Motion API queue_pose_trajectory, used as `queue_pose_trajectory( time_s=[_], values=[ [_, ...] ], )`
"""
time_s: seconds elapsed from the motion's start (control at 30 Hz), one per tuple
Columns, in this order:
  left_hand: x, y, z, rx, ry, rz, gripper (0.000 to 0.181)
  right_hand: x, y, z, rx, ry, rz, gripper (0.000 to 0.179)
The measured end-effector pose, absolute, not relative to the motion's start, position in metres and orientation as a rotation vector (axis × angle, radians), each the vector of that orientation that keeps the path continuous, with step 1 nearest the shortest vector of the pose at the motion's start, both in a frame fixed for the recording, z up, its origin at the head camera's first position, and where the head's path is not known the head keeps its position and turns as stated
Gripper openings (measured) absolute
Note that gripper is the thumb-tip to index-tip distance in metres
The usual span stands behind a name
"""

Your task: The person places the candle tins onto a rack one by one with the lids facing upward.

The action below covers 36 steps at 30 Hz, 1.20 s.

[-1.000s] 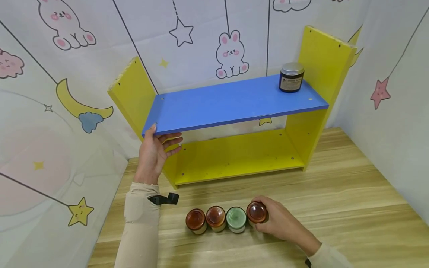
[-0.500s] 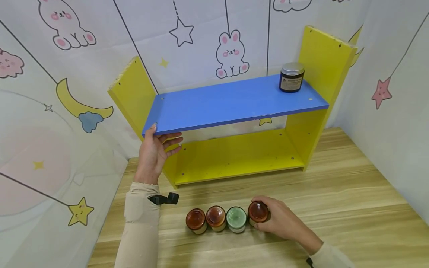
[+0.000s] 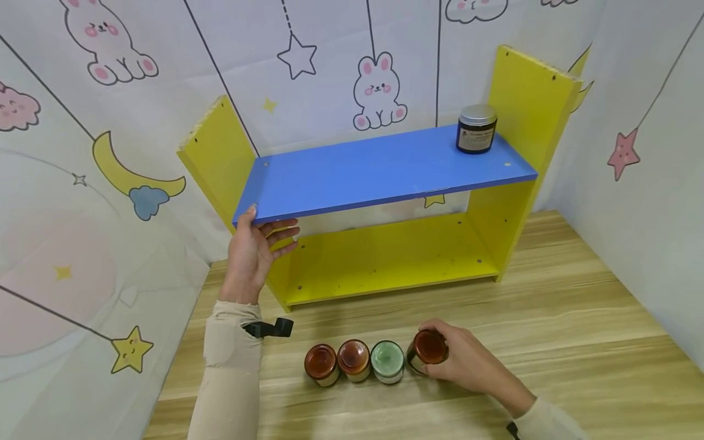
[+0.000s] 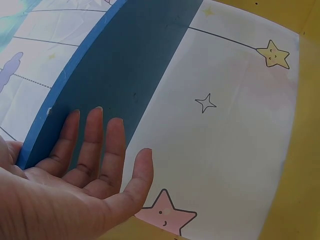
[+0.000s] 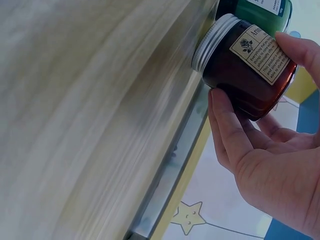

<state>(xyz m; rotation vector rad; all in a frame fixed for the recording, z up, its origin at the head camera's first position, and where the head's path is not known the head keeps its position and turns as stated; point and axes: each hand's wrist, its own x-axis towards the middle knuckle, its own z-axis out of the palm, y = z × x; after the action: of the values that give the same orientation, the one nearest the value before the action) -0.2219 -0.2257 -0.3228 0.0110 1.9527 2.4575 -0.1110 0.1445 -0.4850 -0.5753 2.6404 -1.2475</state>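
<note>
In the head view, my right hand (image 3: 462, 360) grips an amber glass jar (image 3: 430, 347), thumb and fingers round its sides. The jar is tilted. Its silver lid faces the tabletop in the right wrist view, and a printed paper label (image 5: 260, 54) shows. Left of it stand a green jar (image 3: 387, 359) and two amber jars (image 3: 354, 357), bases up, in a row. My left hand (image 3: 250, 256) holds the front left corner of a blue shelf board (image 3: 352, 174), thumb on top. Its other fingers (image 4: 92, 132) extend loosely beneath the board.
Yellow side panels (image 3: 530, 104) and a yellow bottom board (image 3: 379, 256) frame the shelf unit. A dark jar (image 3: 476, 129) with a silver lid stands at the blue board's right end. Wood-grain tabletop (image 3: 550, 342) lies in front, with printed cloth walls (image 3: 324, 91) behind.
My right hand has shifted slightly right with the amber jar, which now tilts and stands farther from the green jar. The left hand stays at the board's corner.
</note>
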Motion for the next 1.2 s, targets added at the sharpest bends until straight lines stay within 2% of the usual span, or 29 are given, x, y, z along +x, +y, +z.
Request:
queue_pose_trajectory(
  time_s=[0.43,1.2],
  values=[
    [-0.221,-0.226,-0.323,0.020,1.939,2.466,0.063,-0.112,0.153,-0.481,-0.510,2.657,-1.258,0.061],
    [-0.222,-0.225,-0.322,0.011,1.936,2.461,0.066,-0.120,0.169,-0.478,-0.515,2.541,-1.296,0.067]
  ],
)
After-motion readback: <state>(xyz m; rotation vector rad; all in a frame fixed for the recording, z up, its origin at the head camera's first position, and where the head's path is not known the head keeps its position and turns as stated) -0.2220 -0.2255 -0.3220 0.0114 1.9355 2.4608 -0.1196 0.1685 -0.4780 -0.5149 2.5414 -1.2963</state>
